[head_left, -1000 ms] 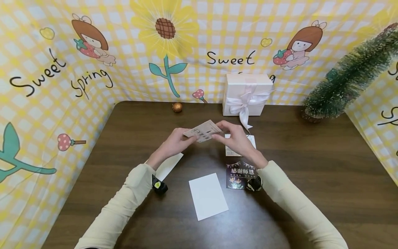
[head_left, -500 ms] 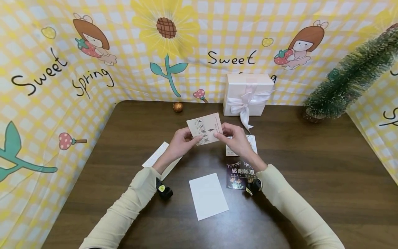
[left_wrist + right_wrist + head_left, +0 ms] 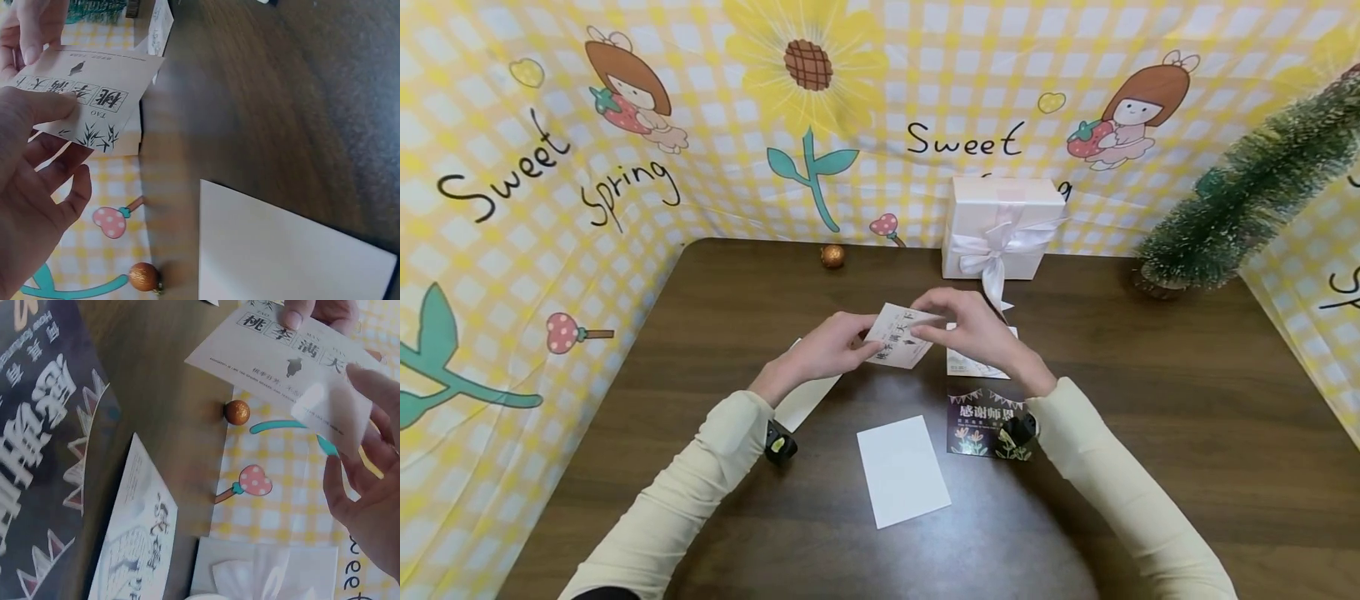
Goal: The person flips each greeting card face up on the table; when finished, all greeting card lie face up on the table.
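Note:
Both hands hold a pale greeting card [image 3: 893, 343] above the middle of the table, its face printed with large black Chinese characters and a small dark motif. My left hand [image 3: 831, 346] pinches its left edge. In the left wrist view the thumb lies across the card's face [image 3: 119, 69], with the other fingers behind it. At the opposite edge my right hand [image 3: 973, 329] pinches the card between thumb and fingers. In the right wrist view the printed side [image 3: 294, 381] shows tilted, with a line of small print along its border.
A blank white card [image 3: 904, 472] lies nearer the body. Right of it are a dark printed card [image 3: 979, 425] and a light card [image 3: 970, 363]. The left arm partly covers a cream paper [image 3: 808, 402]. Behind stand a ribboned gift box [image 3: 992, 208], an orange ball [image 3: 832, 256] and a small tree [image 3: 1210, 217].
The held card was first tilted nearly flat, then turned up to face the head camera; now it is lower and tilted back. The right fingers have shifted along its edge.

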`<action>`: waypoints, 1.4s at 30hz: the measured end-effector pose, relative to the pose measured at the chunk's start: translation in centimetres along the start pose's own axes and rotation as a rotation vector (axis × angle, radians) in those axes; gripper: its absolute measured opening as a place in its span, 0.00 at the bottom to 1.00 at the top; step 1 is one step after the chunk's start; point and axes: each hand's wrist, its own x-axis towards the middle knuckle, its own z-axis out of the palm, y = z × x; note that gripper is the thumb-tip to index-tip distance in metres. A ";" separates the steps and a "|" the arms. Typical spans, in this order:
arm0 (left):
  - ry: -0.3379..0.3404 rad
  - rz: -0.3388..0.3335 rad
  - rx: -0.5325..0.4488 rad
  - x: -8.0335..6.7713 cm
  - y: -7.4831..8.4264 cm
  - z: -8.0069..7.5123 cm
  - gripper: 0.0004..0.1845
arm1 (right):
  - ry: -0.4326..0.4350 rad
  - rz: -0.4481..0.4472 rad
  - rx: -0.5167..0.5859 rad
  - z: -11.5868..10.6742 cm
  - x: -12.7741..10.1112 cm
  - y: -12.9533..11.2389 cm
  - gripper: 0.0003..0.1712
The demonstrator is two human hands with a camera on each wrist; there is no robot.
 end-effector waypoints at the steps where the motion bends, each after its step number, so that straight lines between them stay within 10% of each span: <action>1: -0.007 0.009 0.002 0.0 0.0 0.0 0.16 | -0.017 -0.001 -0.008 0.0 0.0 -0.1 0.08; 16: 0.277 -0.083 -0.421 0.3 -1.2 1.8 0.14 | 0.228 0.188 0.200 0.8 -0.6 0.4 0.07; 28: 0.264 -0.036 -0.314 0.0 0.0 -0.3 0.08 | 0.114 0.216 0.165 0.5 -1.1 1.3 0.10; 37: 0.328 -0.097 -0.364 -0.3 -0.1 0.2 0.22 | 0.193 0.272 0.313 1.1 -0.9 2.0 0.10; 42: 0.348 -0.112 -0.391 -0.4 -0.4 0.8 0.20 | 0.197 0.308 0.200 1.5 -0.9 2.2 0.11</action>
